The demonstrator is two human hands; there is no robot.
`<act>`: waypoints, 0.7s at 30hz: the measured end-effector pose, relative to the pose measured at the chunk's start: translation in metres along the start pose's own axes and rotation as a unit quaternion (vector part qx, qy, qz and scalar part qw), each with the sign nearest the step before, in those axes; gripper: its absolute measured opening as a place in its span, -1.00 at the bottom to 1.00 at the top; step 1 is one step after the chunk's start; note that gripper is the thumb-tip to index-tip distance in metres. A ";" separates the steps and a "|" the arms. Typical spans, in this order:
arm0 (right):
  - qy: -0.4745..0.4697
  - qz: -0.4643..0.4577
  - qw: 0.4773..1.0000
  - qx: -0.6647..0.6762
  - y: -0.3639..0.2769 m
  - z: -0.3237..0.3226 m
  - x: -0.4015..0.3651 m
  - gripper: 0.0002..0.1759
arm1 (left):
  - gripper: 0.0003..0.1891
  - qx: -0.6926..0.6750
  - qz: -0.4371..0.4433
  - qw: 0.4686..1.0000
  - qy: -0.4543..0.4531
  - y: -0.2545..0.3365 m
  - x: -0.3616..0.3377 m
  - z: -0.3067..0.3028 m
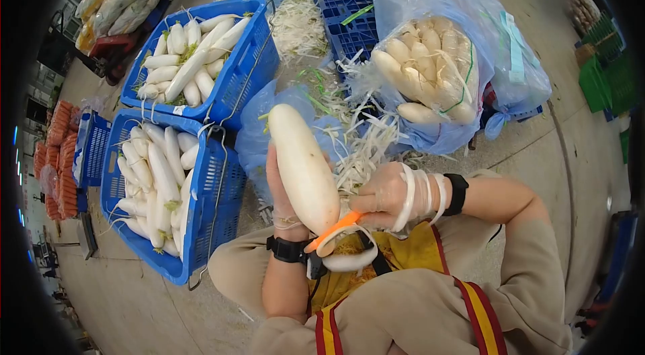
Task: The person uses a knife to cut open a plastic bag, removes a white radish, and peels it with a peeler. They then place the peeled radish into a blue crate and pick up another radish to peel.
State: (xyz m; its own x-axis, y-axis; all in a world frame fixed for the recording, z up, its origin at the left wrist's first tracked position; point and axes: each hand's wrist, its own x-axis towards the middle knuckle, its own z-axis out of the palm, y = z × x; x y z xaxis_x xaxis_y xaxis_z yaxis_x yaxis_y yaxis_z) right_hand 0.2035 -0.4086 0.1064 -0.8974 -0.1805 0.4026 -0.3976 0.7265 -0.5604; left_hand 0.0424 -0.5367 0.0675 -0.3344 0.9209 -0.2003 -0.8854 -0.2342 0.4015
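A thick white daikon radish (302, 167) stands slanted in front of my body, its top end pointing away from me. My left hand (277, 187) is closed around its left side, and much of that palm is hidden behind it. My right hand (393, 195) grips an orange peeler (342, 226), which lies at the near end of the radish. A pale strip of peel curls at the peeler. Both hands seem to wear thin clear gloves, with white bands on the right wrist.
To the left, two blue crates (238, 83) (205, 220) hold several white radishes. Beyond my hands, an open plastic bag (437, 73) of radishes rests by a blue pallet (336, 12). Peel shavings (363, 163) cover the floor between crates and bag. Green crates (608, 79) stand far right.
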 end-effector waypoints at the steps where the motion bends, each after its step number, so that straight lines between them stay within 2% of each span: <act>1: -0.042 -0.009 0.999 -0.031 -0.002 0.001 -0.001 -0.87 | -0.46 -0.029 0.001 0.999 0.023 -0.002 -0.003 0.002; 2: -0.038 -0.005 0.999 -0.030 0.010 0.006 0.001 -0.87 | -0.46 -0.027 -0.003 0.999 0.024 -0.004 -0.004 0.001; 4: 0.083 0.120 0.984 -0.097 0.053 0.010 0.009 -0.85 | -0.48 -0.018 -0.096 0.994 -0.044 -0.010 -0.007 -0.001; 5: 0.096 0.165 0.970 -0.151 0.072 -0.006 0.014 -0.85 | -0.50 0.039 -0.062 0.994 0.082 -0.022 -0.013 0.018; 6: 0.107 0.207 0.950 -0.206 0.083 -0.019 0.019 -0.86 | -0.50 0.039 -0.067 0.994 0.078 -0.030 -0.013 0.024; 7: 0.149 0.138 0.960 -0.193 0.082 -0.022 0.016 -0.86 | -0.48 0.042 -0.065 0.995 0.064 -0.034 -0.011 0.028; 8: 0.151 0.136 0.960 -0.195 0.078 -0.021 0.014 -0.86 | -0.47 0.047 -0.061 0.996 0.051 -0.032 -0.010 0.030; 10: 0.167 0.192 0.961 -0.107 0.044 -0.011 0.013 -0.87 | -0.46 0.052 -0.034 0.995 0.076 -0.024 -0.009 0.030; 12: 0.083 0.075 0.988 -0.102 0.018 -0.003 0.006 -0.90 | -0.46 0.012 -0.014 0.999 0.045 -0.007 -0.006 0.023; 14: 0.008 0.026 1.000 -0.012 -0.002 0.004 -0.002 -0.91 | -0.47 -0.015 -0.018 1.000 0.020 -0.003 -0.007 0.013; 15: 0.007 0.023 1.000 -0.012 0.000 0.003 0.001 -0.91 | -0.47 -0.016 0.001 0.999 0.035 -0.003 -0.003 0.010; 17: 0.031 -0.049 0.995 -0.084 0.006 0.000 0.008 -0.90 | -0.47 -0.015 0.013 0.999 0.050 -0.002 -0.005 0.007; 19: 0.070 0.051 0.972 -0.219 0.057 0.003 0.014 -0.90 | -0.47 0.000 -0.021 0.999 0.042 -0.005 -0.010 0.013; 20: 0.099 0.187 0.962 -0.171 0.065 -0.010 0.024 -0.90 | -0.47 -0.001 -0.025 0.999 0.040 -0.010 -0.014 0.017; 21: 0.106 0.186 0.948 -0.234 0.077 -0.016 0.030 -0.90 | -0.50 0.018 -0.032 0.998 0.051 -0.016 -0.016 0.024</act>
State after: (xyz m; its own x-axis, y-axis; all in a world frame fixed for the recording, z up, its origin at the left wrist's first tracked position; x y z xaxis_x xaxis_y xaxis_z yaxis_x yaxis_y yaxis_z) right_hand 0.1497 -0.3474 0.0873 -0.8802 0.2484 0.4044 0.1127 0.9371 -0.3303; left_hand 0.0690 -0.5400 0.0855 -0.3102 0.8965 -0.3165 -0.8945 -0.1624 0.4166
